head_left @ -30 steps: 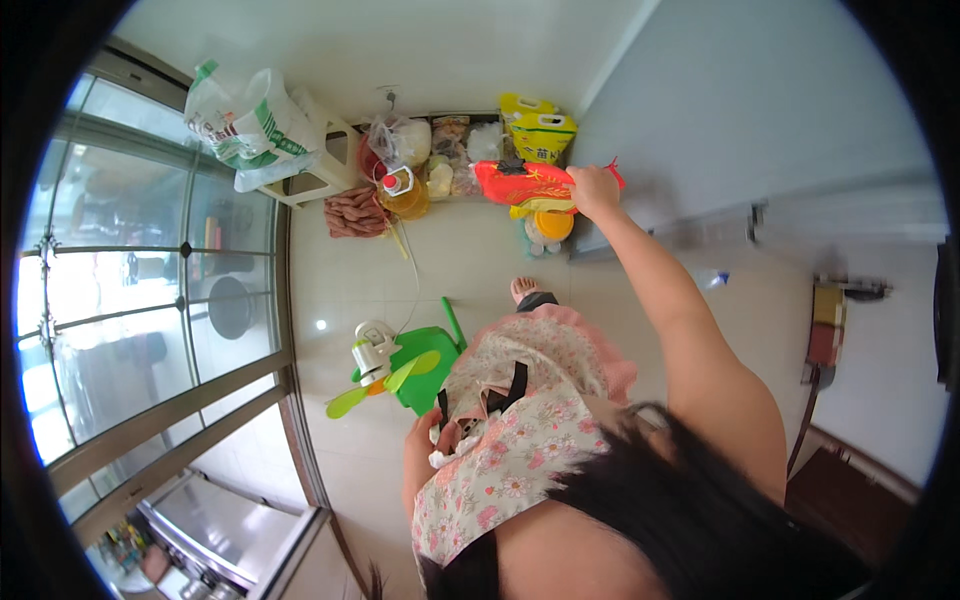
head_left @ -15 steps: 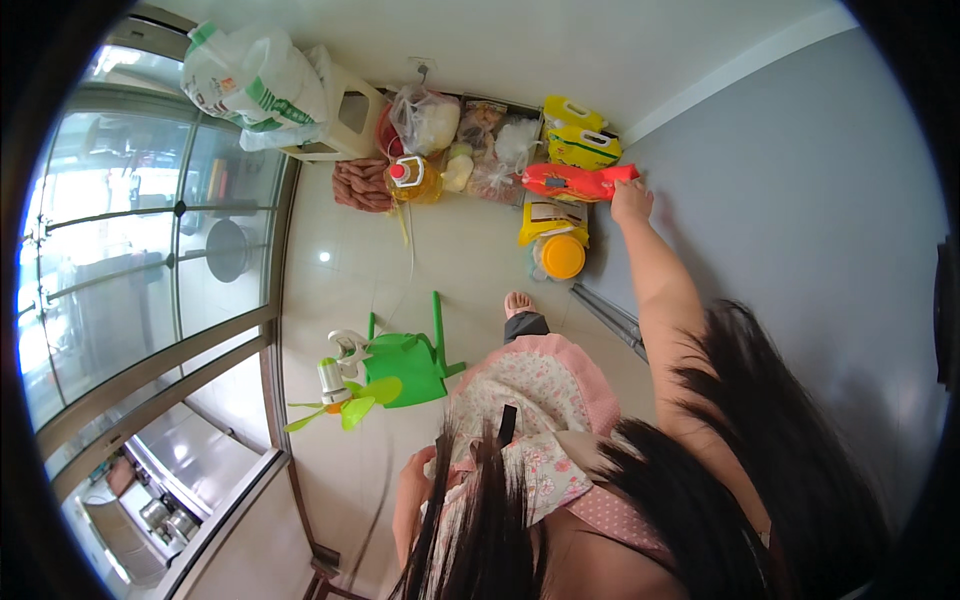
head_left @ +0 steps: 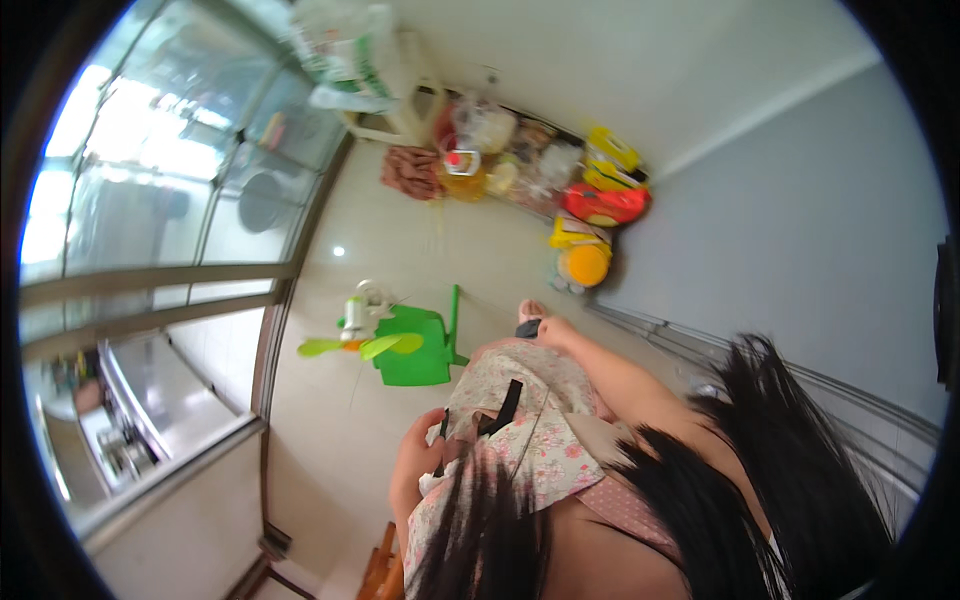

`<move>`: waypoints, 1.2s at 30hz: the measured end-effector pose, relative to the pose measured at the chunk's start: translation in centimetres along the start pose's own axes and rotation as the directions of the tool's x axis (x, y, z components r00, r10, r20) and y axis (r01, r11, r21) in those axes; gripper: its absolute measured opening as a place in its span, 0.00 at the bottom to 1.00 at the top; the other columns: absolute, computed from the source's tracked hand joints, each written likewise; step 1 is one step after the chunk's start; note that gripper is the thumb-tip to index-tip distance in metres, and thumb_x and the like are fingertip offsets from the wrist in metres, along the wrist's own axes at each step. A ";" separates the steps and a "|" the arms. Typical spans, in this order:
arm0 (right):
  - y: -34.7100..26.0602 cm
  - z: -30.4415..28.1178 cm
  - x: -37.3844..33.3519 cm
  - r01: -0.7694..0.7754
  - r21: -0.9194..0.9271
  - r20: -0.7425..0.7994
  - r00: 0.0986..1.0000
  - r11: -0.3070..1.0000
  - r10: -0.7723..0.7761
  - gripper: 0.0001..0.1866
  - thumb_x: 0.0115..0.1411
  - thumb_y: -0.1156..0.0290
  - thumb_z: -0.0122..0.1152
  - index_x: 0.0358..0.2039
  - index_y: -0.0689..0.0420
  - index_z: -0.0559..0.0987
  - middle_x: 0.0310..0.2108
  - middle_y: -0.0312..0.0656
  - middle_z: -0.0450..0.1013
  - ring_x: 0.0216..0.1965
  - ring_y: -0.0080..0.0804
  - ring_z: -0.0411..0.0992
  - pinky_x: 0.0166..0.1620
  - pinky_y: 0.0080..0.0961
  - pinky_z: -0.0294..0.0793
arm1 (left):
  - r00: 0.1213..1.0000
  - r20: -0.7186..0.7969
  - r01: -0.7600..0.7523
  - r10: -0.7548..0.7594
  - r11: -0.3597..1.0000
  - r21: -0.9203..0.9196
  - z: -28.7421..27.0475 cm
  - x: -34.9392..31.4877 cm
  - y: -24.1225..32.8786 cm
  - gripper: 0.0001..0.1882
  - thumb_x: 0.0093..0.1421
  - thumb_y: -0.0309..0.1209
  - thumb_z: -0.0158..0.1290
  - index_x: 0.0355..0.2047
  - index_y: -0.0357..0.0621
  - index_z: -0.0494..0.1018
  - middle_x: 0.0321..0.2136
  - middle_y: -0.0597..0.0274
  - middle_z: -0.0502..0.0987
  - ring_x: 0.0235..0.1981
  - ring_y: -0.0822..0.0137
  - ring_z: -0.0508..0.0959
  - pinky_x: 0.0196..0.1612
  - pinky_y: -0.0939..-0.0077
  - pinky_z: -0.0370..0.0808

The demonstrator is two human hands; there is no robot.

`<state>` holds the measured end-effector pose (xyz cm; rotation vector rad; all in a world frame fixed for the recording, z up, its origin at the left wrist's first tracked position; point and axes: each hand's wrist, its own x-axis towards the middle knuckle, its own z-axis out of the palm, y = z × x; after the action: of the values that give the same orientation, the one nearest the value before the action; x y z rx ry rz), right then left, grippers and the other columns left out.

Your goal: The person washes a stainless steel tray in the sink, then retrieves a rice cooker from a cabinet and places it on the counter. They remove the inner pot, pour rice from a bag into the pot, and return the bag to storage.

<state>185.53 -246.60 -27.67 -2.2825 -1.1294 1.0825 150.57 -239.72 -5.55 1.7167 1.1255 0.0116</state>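
My left hand (head_left: 415, 455) is at my waist, its fingers curled against the floral dress (head_left: 540, 420). A narrow dark edge shows by those fingers; what it belongs to I cannot make out. My right hand (head_left: 555, 333) hangs low beside the dress hem, just above my foot (head_left: 531, 309). Its fingers are blurred and partly turned away, and no object shows in it. Beyond it, against the wall, lies a red bag (head_left: 607, 204) between yellow packages (head_left: 612, 160) and a jar with an orange lid (head_left: 584, 265).
A green stool (head_left: 415, 345) stands left of me with a small green-bladed fan (head_left: 365, 345). An oil bottle (head_left: 462, 180), plastic bags (head_left: 487, 128) and a brown cloth (head_left: 410, 172) line the back wall. Grey metal rails (head_left: 690, 335) run along the right; glass doors (head_left: 150, 200) are at the left.
My right hand has let go of the red bag and drawn back toward my body. The bag now lies lower among the packages. The view has turned somewhat.
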 end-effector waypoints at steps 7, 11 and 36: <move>-13.6 2.5 -5.3 0.370 -0.157 0.269 0.908 0.916 -0.320 0.13 0.51 0.61 0.53 0.33 0.51 0.79 0.34 0.47 0.75 0.36 0.42 0.74 0.39 0.34 0.71 | 0.980 -0.199 0.012 0.028 0.980 0.197 -4.6 -6.4 -2.5 0.20 0.49 0.27 0.48 0.45 0.40 0.69 0.42 0.46 0.72 0.46 0.48 0.70 0.49 0.61 0.68; -21.0 4.7 -6.3 0.395 -0.233 0.223 0.911 0.888 -0.347 0.14 0.52 0.63 0.52 0.35 0.56 0.79 0.34 0.48 0.75 0.37 0.43 0.74 0.41 0.33 0.71 | 0.959 -0.258 0.178 -0.117 0.958 0.225 -8.0 -13.5 -7.0 0.20 0.51 0.28 0.44 0.46 0.43 0.70 0.43 0.47 0.72 0.45 0.49 0.70 0.48 0.60 0.68; -77.1 42.9 -2.2 0.915 -0.280 0.847 0.378 0.290 -0.374 0.15 0.56 0.61 0.53 0.38 0.56 0.77 0.35 0.49 0.75 0.39 0.46 0.72 0.43 0.36 0.71 | 0.776 -0.511 0.371 -0.369 0.923 -0.104 -44.2 -21.1 -38.2 0.21 0.57 0.37 0.46 0.49 0.45 0.66 0.46 0.50 0.71 0.47 0.51 0.70 0.47 0.60 0.68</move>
<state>112.49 -201.69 -6.86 -1.2442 -3.0274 1.0901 91.54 -220.57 -3.40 1.4985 1.8619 0.2469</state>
